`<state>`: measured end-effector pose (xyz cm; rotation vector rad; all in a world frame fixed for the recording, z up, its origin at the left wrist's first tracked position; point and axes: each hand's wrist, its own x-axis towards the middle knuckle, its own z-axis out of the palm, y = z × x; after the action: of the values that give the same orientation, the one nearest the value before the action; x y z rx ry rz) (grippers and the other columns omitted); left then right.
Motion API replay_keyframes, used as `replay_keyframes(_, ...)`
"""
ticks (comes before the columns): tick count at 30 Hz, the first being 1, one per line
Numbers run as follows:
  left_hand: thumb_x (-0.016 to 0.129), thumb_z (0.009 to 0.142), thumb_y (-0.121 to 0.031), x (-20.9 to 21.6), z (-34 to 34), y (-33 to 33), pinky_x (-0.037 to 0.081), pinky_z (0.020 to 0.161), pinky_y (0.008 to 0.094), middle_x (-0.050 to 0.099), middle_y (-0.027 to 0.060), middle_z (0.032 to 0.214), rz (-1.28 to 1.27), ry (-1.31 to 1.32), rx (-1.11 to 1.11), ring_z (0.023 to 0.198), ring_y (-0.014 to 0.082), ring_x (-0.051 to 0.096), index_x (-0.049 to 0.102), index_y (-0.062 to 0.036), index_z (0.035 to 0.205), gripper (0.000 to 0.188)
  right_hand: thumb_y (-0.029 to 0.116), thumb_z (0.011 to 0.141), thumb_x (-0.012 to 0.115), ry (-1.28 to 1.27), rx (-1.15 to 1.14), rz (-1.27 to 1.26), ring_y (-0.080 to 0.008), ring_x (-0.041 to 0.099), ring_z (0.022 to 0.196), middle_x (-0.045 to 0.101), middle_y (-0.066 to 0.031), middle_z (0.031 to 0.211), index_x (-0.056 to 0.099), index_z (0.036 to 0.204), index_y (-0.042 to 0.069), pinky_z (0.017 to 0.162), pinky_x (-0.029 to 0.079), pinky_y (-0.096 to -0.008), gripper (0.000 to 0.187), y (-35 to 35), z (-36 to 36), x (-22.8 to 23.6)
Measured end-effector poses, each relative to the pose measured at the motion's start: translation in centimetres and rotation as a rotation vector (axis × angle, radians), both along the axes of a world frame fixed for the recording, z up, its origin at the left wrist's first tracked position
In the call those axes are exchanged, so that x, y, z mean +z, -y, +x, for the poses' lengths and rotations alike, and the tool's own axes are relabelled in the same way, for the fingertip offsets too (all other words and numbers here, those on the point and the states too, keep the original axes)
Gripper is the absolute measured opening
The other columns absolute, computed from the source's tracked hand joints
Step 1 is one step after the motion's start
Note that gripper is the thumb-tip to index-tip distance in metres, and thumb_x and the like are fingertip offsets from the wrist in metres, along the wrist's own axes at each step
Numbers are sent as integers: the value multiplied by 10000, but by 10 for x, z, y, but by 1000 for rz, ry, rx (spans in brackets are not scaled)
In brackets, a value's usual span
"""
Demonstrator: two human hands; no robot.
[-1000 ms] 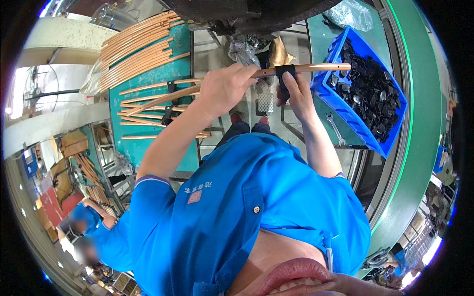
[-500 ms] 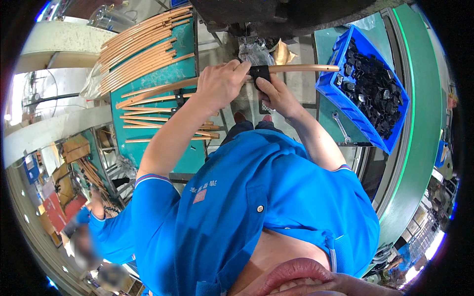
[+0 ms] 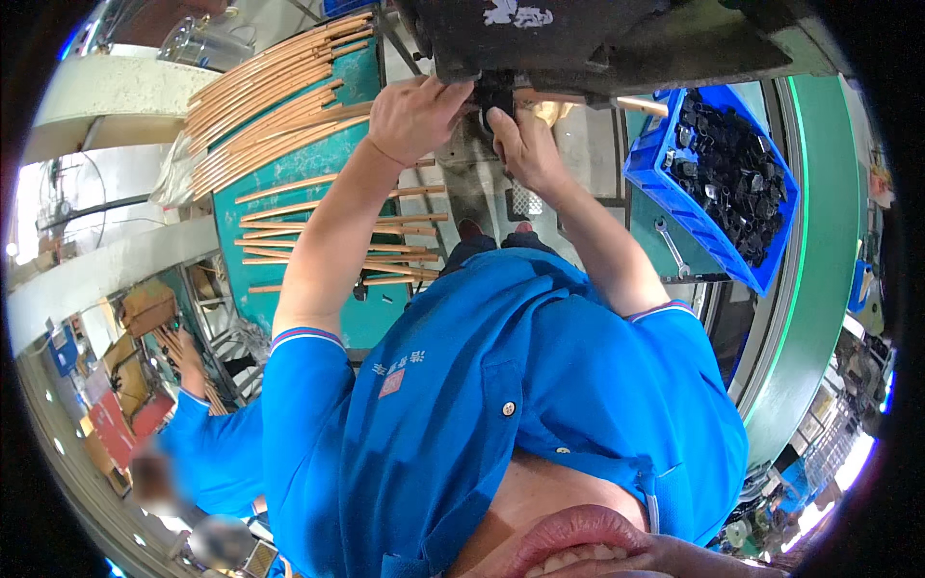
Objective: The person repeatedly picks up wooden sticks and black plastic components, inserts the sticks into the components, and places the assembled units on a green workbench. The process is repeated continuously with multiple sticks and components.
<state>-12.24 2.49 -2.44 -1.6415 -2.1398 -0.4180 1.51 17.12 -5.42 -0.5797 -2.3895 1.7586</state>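
Tube point(image 3: 644, 106), copper-coloured and slender, is now up against the dark machine point(image 3: 617, 48), whose bulk hides much of its middle from where I stand. A second ago the whole front stretch was in plain sight, its right end out over the black parts point(image 3: 727, 183) in the blue crate point(image 3: 696, 220); now that end stops about at the crate's rim.

The left hand point(image 3: 409, 116) is curled closed over the tube, fingertips by the machine's edge. The right hand point(image 3: 528, 154) grips the black bracket point(image 3: 498, 99) around the tube, thumb pressed to its near side, other fingers mostly hidden. Both hands have gone farther forward, away from the blue shirt point(image 3: 540, 328), and bracket and right hand have come left, nearer the left hand. Back then they were well apart from the machine; now the bracket's top meets its dark edge in my view, though I can't tell whether they touch.

The wrench point(image 3: 671, 246) hasn't budged beside the crate, and copper-coloured rods point(image 3: 270, 96) still lie in rows on the green bench point(image 3: 361, 72).
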Motion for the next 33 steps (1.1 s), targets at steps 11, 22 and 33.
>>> replay_keyframes(11,684,825,-258,5,-2,-16,551,610,373,662,43,878,-195,172,63,721,247,671,677,-166,1062,254,462,978,483,-19,-231,70,-351,633,665,612,-194,682,587,893,-37,623,471,-447,517,14,-3,-21)
replay_keyframes(22,607,928,-335,4,-5,-13,536,781,429,703,103,1016,-366,507,122,902,324,667,664,-184,1207,322,427,980,539,173,-4,-362,-161,571,530,579,-59,655,605,862,-33,495,464,-321,480,-8,5,7)
replay_keyframes(33,647,888,-368,26,-3,0,530,739,461,699,126,900,-478,497,198,876,334,667,716,-138,1032,280,313,887,660,333,67,102,-205,657,622,674,-127,725,679,892,-6,616,511,-359,319,-56,62,-94)
